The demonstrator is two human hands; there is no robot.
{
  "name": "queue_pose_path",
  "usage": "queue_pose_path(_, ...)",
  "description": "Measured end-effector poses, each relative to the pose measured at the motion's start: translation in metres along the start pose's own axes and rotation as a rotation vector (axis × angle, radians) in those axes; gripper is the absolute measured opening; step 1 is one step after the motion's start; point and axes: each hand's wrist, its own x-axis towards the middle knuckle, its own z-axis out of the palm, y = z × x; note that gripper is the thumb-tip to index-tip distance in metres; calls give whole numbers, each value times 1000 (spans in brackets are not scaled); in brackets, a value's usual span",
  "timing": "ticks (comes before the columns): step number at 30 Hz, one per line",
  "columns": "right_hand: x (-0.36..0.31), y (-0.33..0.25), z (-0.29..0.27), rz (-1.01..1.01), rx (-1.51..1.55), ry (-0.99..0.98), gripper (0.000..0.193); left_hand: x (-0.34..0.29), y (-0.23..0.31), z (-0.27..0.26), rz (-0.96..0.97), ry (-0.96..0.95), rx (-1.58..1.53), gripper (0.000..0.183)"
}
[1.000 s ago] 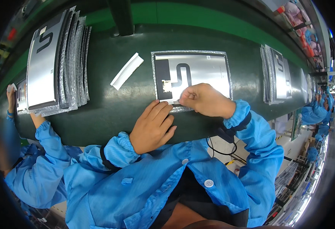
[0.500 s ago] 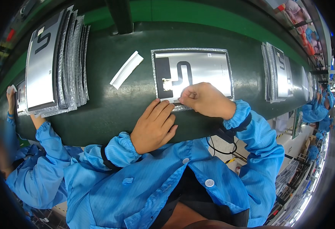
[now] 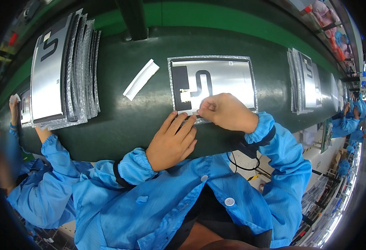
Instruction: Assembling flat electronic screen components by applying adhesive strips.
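In front of me a flat silver panel [image 3: 233, 79] with a black block and a black S-shaped strip lies on a bubble-wrap sheet [image 3: 170, 79]. My left hand [image 3: 171, 143] is stretched out, its fingertips resting on the panel's near edge. Just right of those fingertips, my right hand [image 3: 229, 111] is closed in a pinch at the same edge. A tiny piece shows at its fingertips, too small to name. Beyond my left hand, a folded white strip [image 3: 141, 80] lies on the dark green table [image 3: 120, 133].
A tall stack of similar panels [image 3: 47, 79] with bubble wrap between stands at the left. A smaller stack [image 3: 306, 81] is at the right. On the far left, a co-worker's blue sleeve [image 3: 58, 152] reaches behind the tall stack. A dark post [image 3: 132, 21] rises at the table's back.
The whole view has shifted slightly. My right hand stays pinched at the panel's near edge, and my left fingertips remain beside it.
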Motion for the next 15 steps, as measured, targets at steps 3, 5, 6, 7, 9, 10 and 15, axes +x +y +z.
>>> queue_pose_path(3, 0, 1, 0, -7, -2, 5, 19, -2, 0, 1, -13, -10, -6, 37)
queue_pose_path(5, 0, 1, 0, -20, -21, 12, 19, -1, 0, 2, -14, -6, -10, 37)
queue_pose_path(6, 0, 1, 1, -19, -21, 13, 19, -2, 0, 2, -15, -2, -13, 37)
queue_pose_path(7, 1, 2, 1, -20, -21, 14, 20, -1, 0, 2, -14, -3, -13, 37)
queue_pose_path(9, 1, 3, 2, -21, -23, 16, 20, -1, 0, 1, -6, -6, 0, 37)
queue_pose_path(10, 1, 4, 2, -23, -20, 22, 20, -1, 0, 1, -5, -4, -1, 37)
queue_pose_path(15, 1, 4, 4, -35, -23, 32, 19, -1, 0, 0, 2, -31, 22, 38)
